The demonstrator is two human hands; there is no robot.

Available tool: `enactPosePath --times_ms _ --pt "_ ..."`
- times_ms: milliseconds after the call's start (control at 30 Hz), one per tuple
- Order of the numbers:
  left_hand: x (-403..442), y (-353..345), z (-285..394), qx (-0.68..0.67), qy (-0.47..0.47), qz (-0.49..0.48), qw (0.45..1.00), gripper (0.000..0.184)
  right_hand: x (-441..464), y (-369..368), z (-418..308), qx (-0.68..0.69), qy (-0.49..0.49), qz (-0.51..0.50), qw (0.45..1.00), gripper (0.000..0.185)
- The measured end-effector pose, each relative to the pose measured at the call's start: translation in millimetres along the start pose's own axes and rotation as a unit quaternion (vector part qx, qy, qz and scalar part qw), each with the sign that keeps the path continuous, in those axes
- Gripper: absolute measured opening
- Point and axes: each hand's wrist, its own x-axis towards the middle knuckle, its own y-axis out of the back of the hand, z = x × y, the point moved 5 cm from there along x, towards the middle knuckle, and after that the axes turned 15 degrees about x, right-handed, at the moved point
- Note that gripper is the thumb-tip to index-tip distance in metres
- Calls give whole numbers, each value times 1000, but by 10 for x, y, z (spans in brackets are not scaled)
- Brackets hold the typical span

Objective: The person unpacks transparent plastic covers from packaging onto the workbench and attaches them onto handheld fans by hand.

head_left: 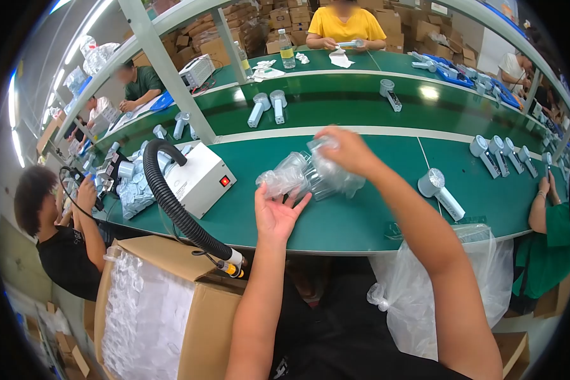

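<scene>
The two hands are close but apart, over the green table (373, 228). The left hand (277, 218) is palm up, fingers spread, with clear plastic (284, 178) resting on them. The right hand (345, 151) touches more clear plastic, but it is blurry, so I can't tell if it grips. A white box (199, 183) sits left of them.

Both hands (304, 183) at clear plastic pieces (288, 177) above the green workbench (354, 225).

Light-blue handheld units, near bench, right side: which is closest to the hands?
The lone one beside the right forearm, apart from the row farther right.
</scene>
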Motion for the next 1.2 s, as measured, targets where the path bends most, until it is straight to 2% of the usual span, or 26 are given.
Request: enactPosePath --times_ms 67,100,200,267,333,367,433,467,500,567,600,667,733,800,833,867,933,967,1033,1067,1167,1200 --pt "-8 -7 -7 12 -5 -6 1000 67 -38 -304 136 48 -152 -118 980 32" --pt "-27 -25 -3 38 -4 -24 999 67 -48 -372 174 48 -187 -101 976 32" --pt "-9 18 49 55 -14 -41 998 61 -47 -377 209 18 -192 -108 975 31" --pt "-9 48 41 76 -21 -35 996 59 -55 -280 211 45 -200 -36 978 32" --pt "-14 45 47 82 -20 -54 995 57 -24 -114 338 91 -222 100 966 37" --pt "-17 35 53 91 -18 -74 993 55 -6 -111 298 90 -220 97 966 37" --pt "36 97 18 112 -28 -91 989 52 -21 -224 242 95 -247 -21 964 42" --pt "28 67 -1 133 -33 -110 984 50 -29 -310 204 62 -210 -101 971 44" --pt "25 57 -19 134 -30 -110 984 50 -37 -305 199 62 -213 -99 970 44" --pt "22 44 14 149 -51 -102 982 46 -24 -399 152 176 -236 -152 944 35" --pt "26 52 23 147 -56 -97 983 46 -26 -411 143 177 -234 -159 943 35" --pt "51 69 -27 117 -41 -72 990 45 -63 -336 158 232 -236 -145 933 24" --pt "27 42 -76 108 -58 -48 991 44 -88 -261 145 263 -262 -144 917 23" --pt "-37 -65 -114 132 -82 -13 988 42 -91 -150 156 256 -245 -76 932 22" --pt "14 -33 -164 154 -111 -12 982 41 -75 -89 133 226 -198 1 954 22" --pt "-7 -90 -173 152 -111 -11 982 41 -69 -83 157 225 -199 0 954 22" --pt "-50 -183 -183 131 -93 -4 987 39 -22 53 208 170 -131 106 971 22" --pt "-42 -178 -191 129 -94 -3 987 39 0 106 90 115 -50 147 981 19" --pt "-3 -104 -211 128 -74 46 988 44 -4 237 107 258 -137 217 931 18" --pt "17 -95 -200 126 -76 46 988 44 27 300 35 311 -128 237 911 12" --pt "42 -69 -204 94 -74 39 992 44 49 403 165 245 -110 195 943 7" --pt "56 -67 -203 66 -71 45 994 43 32 524 196 298 -98 243 918 10"
